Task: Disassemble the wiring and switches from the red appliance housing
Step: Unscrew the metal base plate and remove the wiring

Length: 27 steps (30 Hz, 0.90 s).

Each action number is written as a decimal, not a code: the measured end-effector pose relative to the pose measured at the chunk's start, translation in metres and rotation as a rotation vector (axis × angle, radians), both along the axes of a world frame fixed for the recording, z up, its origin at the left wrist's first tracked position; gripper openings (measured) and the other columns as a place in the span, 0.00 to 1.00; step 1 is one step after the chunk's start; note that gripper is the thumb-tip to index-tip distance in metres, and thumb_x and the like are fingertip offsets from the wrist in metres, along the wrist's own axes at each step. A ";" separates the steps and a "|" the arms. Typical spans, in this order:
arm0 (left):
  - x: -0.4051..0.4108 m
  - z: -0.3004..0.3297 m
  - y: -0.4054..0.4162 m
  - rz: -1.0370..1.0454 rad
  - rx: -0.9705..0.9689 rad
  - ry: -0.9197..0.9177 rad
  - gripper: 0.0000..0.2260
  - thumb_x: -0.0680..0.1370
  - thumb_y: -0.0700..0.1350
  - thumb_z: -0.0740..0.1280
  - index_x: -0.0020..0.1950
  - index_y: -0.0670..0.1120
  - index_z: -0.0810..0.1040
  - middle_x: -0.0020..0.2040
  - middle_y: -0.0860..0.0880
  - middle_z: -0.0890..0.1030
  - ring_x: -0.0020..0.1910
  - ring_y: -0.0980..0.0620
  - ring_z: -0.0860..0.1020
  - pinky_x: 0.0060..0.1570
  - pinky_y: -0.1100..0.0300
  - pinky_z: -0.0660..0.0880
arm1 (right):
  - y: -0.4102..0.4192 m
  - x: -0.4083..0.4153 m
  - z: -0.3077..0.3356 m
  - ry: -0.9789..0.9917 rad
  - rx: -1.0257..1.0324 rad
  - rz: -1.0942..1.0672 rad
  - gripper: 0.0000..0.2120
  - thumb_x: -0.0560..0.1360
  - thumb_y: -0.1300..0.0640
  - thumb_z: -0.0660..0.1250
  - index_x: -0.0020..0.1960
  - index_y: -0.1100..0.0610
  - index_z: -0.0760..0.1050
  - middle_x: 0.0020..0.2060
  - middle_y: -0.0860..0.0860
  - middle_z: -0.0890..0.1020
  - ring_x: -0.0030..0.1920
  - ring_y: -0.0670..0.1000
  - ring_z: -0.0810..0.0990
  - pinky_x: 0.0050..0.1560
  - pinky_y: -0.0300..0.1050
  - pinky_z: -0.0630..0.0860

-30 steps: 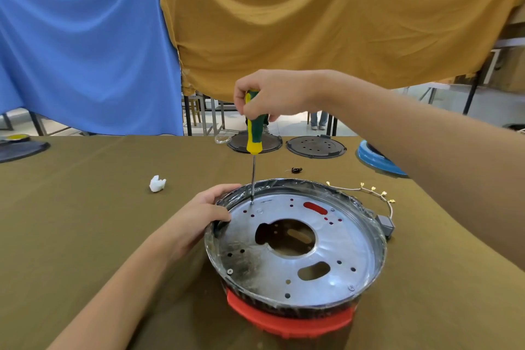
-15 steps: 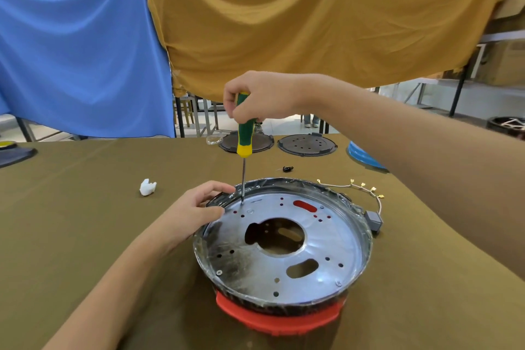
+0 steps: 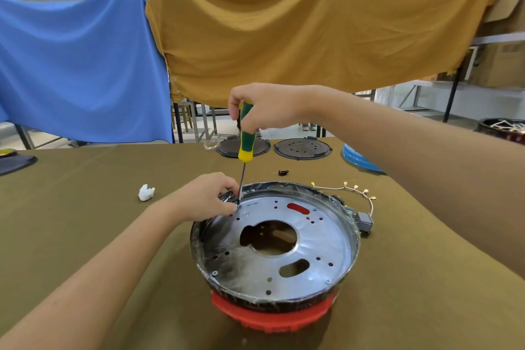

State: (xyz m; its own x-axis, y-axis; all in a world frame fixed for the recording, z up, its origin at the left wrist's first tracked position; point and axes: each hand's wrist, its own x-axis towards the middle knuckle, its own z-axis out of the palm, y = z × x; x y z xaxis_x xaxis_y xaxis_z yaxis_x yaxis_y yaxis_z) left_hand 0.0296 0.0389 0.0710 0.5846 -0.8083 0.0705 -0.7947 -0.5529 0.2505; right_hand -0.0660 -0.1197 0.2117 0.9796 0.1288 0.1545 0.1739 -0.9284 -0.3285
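The red appliance housing [image 3: 272, 318] lies upside down on the table, with a round silver metal plate [image 3: 321, 239] and dark rim on top. My right hand [image 3: 264, 109] grips a green and yellow screwdriver [image 3: 245, 139] held upright, its tip at the plate's far left edge. My left hand [image 3: 204, 197] rests on the rim there, fingers pinched around the screwdriver's tip. A wire with gold terminals [image 3: 349, 187] and a grey connector [image 3: 365, 220] hangs off the housing's right side.
Olive cloth covers the table [image 3: 85, 221]. A white plastic piece [image 3: 146, 192] lies to the left. Two dark round lids [image 3: 302, 148] and a blue ring [image 3: 360, 160] sit at the far edge, with a small black part [image 3: 283, 172] nearer. Blue and mustard cloths hang behind.
My left hand has slid along the rim and closed its fingers around the screwdriver's tip. The right hand stays on the handle. The camera has shifted slightly.
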 end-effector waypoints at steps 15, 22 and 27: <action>-0.001 -0.022 -0.011 0.027 -0.098 -0.076 0.02 0.74 0.44 0.68 0.45 0.48 0.76 0.41 0.53 0.77 0.40 0.52 0.75 0.34 0.65 0.67 | -0.006 -0.004 -0.003 -0.021 -0.003 -0.009 0.11 0.76 0.63 0.67 0.57 0.54 0.73 0.47 0.53 0.77 0.39 0.50 0.73 0.35 0.41 0.70; 0.001 -0.023 -0.013 0.015 -0.085 -0.100 0.03 0.76 0.44 0.67 0.47 0.45 0.76 0.39 0.53 0.76 0.36 0.56 0.72 0.33 0.63 0.66 | 0.003 -0.002 -0.004 -0.054 -0.264 -0.088 0.14 0.80 0.45 0.64 0.55 0.56 0.71 0.41 0.49 0.75 0.37 0.49 0.71 0.34 0.42 0.65; 0.001 -0.024 -0.013 0.016 -0.068 -0.115 0.05 0.77 0.44 0.66 0.47 0.43 0.75 0.40 0.49 0.78 0.39 0.50 0.75 0.38 0.57 0.71 | 0.006 0.002 -0.003 -0.077 -0.240 -0.030 0.11 0.81 0.52 0.65 0.58 0.56 0.72 0.42 0.47 0.74 0.37 0.47 0.70 0.33 0.37 0.67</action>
